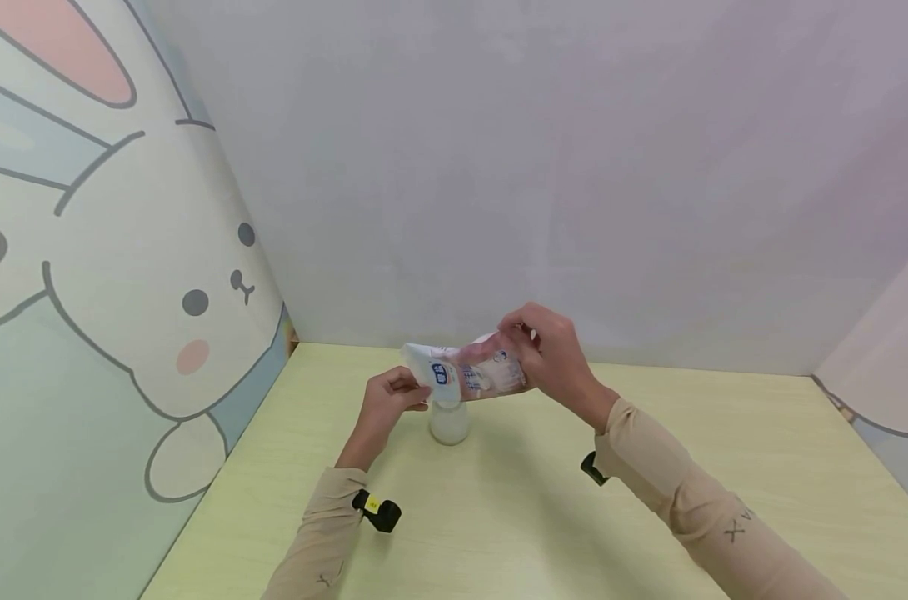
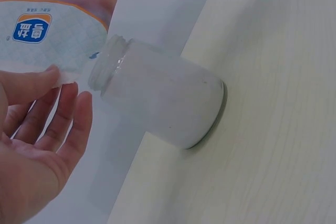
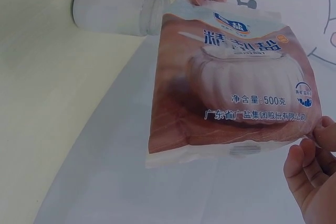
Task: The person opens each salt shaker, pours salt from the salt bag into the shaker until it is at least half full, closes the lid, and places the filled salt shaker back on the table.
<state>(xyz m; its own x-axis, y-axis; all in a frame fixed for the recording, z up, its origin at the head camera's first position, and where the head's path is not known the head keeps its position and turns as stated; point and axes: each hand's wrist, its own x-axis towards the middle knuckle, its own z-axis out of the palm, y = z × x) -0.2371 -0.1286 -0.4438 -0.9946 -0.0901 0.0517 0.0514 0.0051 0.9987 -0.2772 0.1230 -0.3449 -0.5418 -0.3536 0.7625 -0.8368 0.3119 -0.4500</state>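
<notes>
A brown-and-pale-blue plastic bag of refined salt [image 3: 236, 85], printed 500 g, is held tilted above the table, its pale-blue end lower. My left hand [image 1: 386, 407] pinches that end between thumb and fingers, close by the jar's mouth. At the raised end, my right hand [image 1: 557, 357] grips a corner of the bag. Below the bag stands a clear glass jar [image 2: 165, 95], upright and lidless, its body white with what fills it. The bag's pale end overlaps the jar's rim in the head view.
The pale wooden table [image 1: 491, 508] runs up to a grey back wall [image 1: 536, 167]. On the left is a side panel with a rabbit drawing [image 1: 139, 275]. Black wrist cameras [image 1: 379, 512] sit on both sleeves.
</notes>
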